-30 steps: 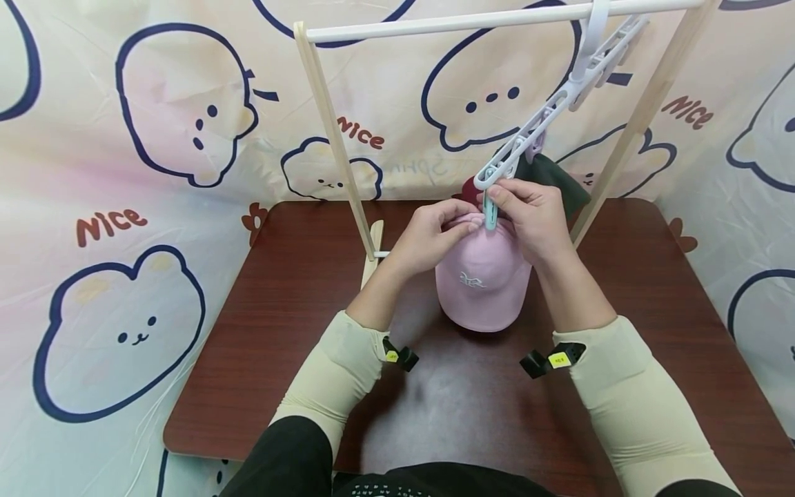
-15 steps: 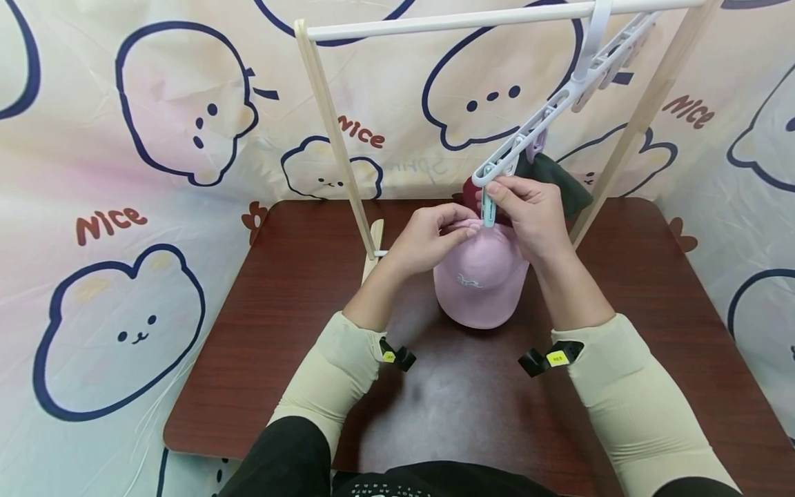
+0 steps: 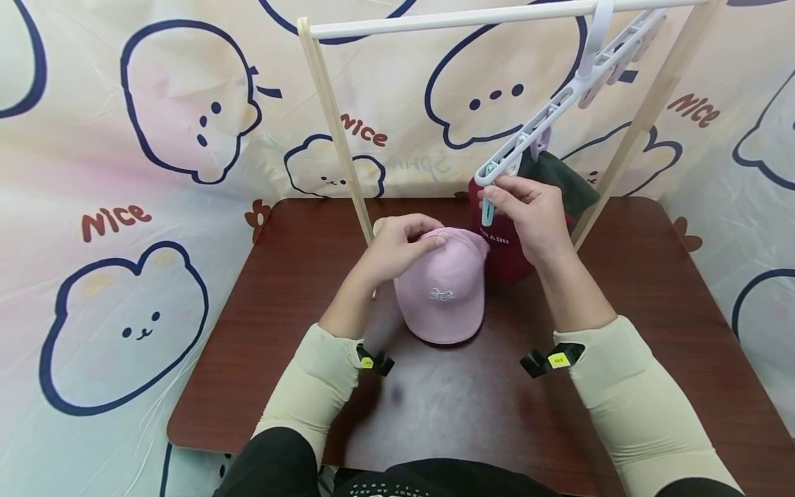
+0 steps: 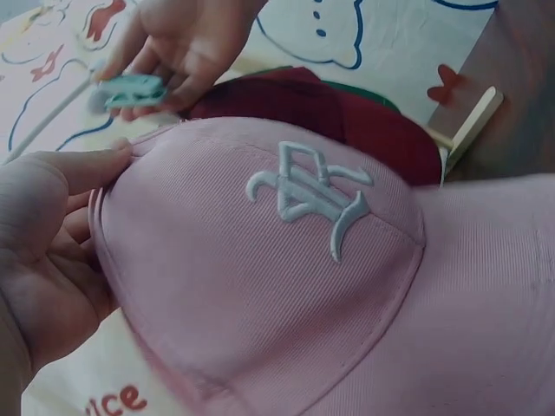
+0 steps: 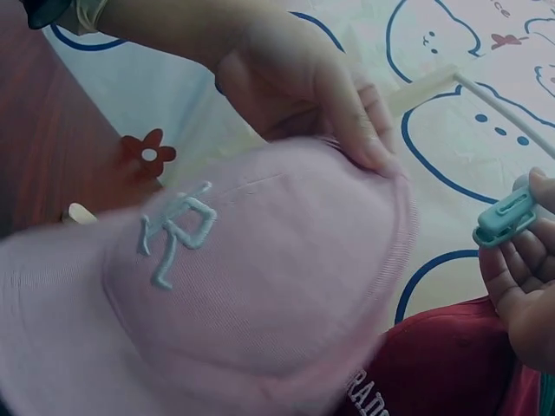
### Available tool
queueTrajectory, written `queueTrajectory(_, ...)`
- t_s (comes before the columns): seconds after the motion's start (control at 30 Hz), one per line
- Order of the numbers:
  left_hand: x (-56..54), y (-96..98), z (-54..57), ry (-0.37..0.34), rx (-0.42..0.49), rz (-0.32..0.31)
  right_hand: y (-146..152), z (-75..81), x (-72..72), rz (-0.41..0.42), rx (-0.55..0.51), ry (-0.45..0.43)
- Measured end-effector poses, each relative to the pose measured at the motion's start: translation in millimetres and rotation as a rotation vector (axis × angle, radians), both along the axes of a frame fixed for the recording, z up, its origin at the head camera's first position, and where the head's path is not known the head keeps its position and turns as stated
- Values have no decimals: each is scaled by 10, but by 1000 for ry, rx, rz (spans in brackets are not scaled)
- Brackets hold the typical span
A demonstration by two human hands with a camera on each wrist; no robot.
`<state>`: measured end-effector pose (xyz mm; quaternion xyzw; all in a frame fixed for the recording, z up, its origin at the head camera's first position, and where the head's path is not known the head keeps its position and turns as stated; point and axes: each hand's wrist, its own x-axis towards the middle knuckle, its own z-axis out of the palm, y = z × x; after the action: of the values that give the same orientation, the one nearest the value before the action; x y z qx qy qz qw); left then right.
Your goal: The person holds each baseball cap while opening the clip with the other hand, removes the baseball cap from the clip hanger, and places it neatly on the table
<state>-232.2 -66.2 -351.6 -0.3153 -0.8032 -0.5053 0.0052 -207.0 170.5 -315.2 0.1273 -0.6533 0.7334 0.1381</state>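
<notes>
My left hand (image 3: 400, 248) pinches the edge of a pink baseball cap (image 3: 444, 297), brim toward me, white embroidery on its front. The left wrist view shows the thumb (image 4: 87, 169) on top of that edge with the fingers behind it. My right hand (image 3: 528, 210) pinches a teal clothespin (image 3: 488, 209) that hangs from the near end of a white clip hanger (image 3: 534, 131). In the right wrist view the clothespin (image 5: 506, 217) has no cloth in it, and the pink cap is apart from it. Behind my right hand hangs a dark red cap (image 3: 503, 248) with white lettering.
The hanger hooks over a white rod (image 3: 447, 22) on a wooden frame (image 3: 335, 131). A dark green cap-like cloth (image 3: 562, 181) hangs behind the red cap, near a purple clothespin (image 3: 540, 141). The brown table (image 3: 273, 331) spreads below, a patterned curtain (image 3: 205, 228) behind it.
The pink cap has moved left and toward me with my left hand, away from the teal clothespin, uncovering the red cap. My right hand stays at the clothespin.
</notes>
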Motion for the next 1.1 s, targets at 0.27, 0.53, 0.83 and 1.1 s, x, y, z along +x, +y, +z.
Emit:
queueTrajectory(0.27, -25, -441, -149, -66, 57, 142, -7, -9, 17, 34, -16, -30)
queueTrajectory(0.53, -14, -1034, -318, -156, 182, 380, -2, -25, 10, 54, -22, -37)
queueTrajectory(0.83, -13, -1613, -522, -412, 490, 744, 20, -34, 12, 49, -28, -26)
queueTrajectory(1.1, -144, -2033, -529, -472, 918, 1004, 14, -42, 6, 42, -10, -40)
